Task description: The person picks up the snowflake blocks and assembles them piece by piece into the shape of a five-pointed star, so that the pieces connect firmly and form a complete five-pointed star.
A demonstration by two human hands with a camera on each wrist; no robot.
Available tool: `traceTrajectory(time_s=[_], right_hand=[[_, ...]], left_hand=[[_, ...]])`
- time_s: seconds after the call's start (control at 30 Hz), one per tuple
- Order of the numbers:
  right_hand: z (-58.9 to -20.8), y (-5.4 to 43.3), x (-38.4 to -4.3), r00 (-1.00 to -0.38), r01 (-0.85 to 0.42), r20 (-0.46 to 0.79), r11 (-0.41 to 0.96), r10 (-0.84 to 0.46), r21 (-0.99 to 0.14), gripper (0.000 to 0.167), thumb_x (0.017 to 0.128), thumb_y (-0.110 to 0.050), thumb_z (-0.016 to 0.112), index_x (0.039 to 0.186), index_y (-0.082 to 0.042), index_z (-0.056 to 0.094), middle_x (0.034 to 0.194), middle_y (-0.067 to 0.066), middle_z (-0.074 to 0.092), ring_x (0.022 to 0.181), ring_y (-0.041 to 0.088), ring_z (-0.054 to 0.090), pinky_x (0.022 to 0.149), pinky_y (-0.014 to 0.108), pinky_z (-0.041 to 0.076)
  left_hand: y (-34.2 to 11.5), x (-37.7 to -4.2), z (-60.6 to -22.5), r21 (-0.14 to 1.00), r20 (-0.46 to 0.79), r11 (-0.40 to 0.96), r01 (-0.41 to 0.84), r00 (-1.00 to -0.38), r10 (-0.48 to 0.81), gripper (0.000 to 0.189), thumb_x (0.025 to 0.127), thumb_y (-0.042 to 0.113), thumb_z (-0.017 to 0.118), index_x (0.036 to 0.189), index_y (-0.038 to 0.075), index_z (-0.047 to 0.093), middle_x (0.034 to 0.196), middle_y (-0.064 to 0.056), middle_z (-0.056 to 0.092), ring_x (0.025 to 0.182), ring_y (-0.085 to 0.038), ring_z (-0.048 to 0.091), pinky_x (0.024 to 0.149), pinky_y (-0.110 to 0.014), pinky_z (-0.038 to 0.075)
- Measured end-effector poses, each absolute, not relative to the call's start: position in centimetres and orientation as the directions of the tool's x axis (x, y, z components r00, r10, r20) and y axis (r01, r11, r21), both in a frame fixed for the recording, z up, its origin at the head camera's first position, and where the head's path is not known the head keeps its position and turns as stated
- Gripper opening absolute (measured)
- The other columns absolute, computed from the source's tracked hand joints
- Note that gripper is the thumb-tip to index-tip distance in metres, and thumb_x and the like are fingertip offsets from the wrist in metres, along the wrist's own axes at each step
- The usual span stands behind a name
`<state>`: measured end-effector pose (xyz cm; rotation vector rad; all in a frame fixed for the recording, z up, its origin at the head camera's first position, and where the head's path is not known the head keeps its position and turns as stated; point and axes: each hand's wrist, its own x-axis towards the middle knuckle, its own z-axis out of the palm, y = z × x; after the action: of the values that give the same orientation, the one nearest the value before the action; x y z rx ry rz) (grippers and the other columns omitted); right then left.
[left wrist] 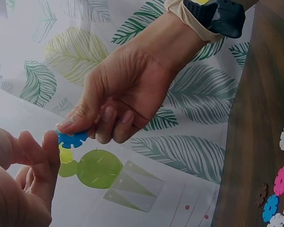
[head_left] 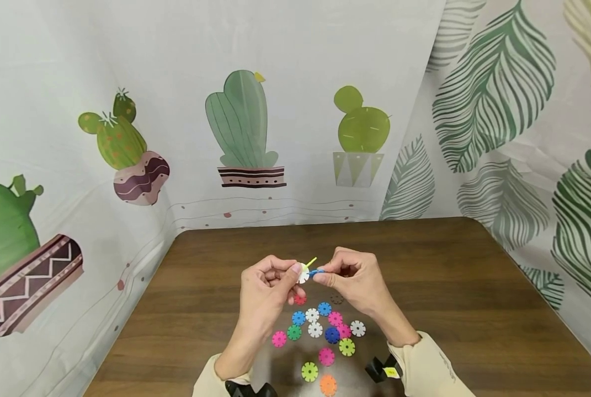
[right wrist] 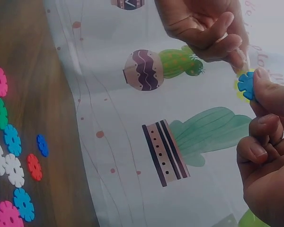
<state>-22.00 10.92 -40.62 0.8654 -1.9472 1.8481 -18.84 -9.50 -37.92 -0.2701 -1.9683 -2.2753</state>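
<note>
In the head view, my left hand (head_left: pixel 267 284) pinches a white notched plastic disc (head_left: pixel 303 277) between thumb and fingers above the table. A yellow-green disc (head_left: pixel 312 262), seen edge-on, juts up from the white one. My right hand (head_left: pixel 357 278) pinches a blue disc (head_left: pixel 316 272), whose near edge meets the white disc. The left wrist view shows the blue disc (left wrist: pixel 72 139) under the right thumb, close to the left fingertips. The yellow-green disc (right wrist: pixel 238 90) lies partly behind the blue disc (right wrist: pixel 246 85) in the right wrist view.
Several loose notched discs lie on the brown wooden table (head_left: pixel 201 309) below the hands, among them a green disc (head_left: pixel 294 332), an orange disc (head_left: pixel 328 385) and a brown disc (head_left: pixel 337 298). A printed curtain (head_left: pixel 305 110) hangs behind the table's far edge.
</note>
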Motion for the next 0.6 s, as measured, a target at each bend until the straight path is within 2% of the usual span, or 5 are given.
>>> traceTrajectory(time_s=[0.2,0.4,0.6], right_hand=[[-40.7,10.8,-21.9,-0.773,-0.61,0.605,-0.04,-0.19,-0.792,0.011,0.086,0.001,0.087,0.083,-0.006,0.079,0.067,0.005,0.056,0.054,0.011,0.044,0.044,0.025,0.036],[-41.1,10.6,-21.9,-0.775,-0.604,0.609,-0.083,-0.171,-0.792,0.011,0.086,0.001,0.087,0.082,-0.004,0.078,0.067,0.006,0.056,0.053,0.012,0.045,0.044,0.025,0.038],[-41.1,10.6,-21.9,-0.767,-0.613,0.617,-0.086,-0.174,-0.786,0.012,0.085,0.001,0.087,0.081,-0.005,0.078,0.067,0.007,0.057,0.053,0.012,0.046,0.044,0.025,0.039]], left_hand=[[-9.1,-18.9,-38.2,0.973,0.201,-0.125,0.196,-0.979,0.023,0.018,0.096,0.003,0.077,0.106,-0.011,0.071,0.067,0.003,0.074,0.051,-0.008,0.07,0.051,-0.019,0.056],[-8.4,-18.9,-38.9,0.957,0.228,-0.184,0.223,-0.974,0.008,0.018,0.098,0.001,0.075,0.107,-0.013,0.069,0.066,0.002,0.073,0.05,-0.007,0.069,0.05,-0.018,0.055],[-8.3,-19.0,-39.1,0.957,0.212,-0.207,0.205,-0.977,0.016,0.023,0.097,0.002,0.076,0.108,-0.017,0.068,0.067,0.002,0.075,0.052,-0.008,0.069,0.054,-0.019,0.058]])
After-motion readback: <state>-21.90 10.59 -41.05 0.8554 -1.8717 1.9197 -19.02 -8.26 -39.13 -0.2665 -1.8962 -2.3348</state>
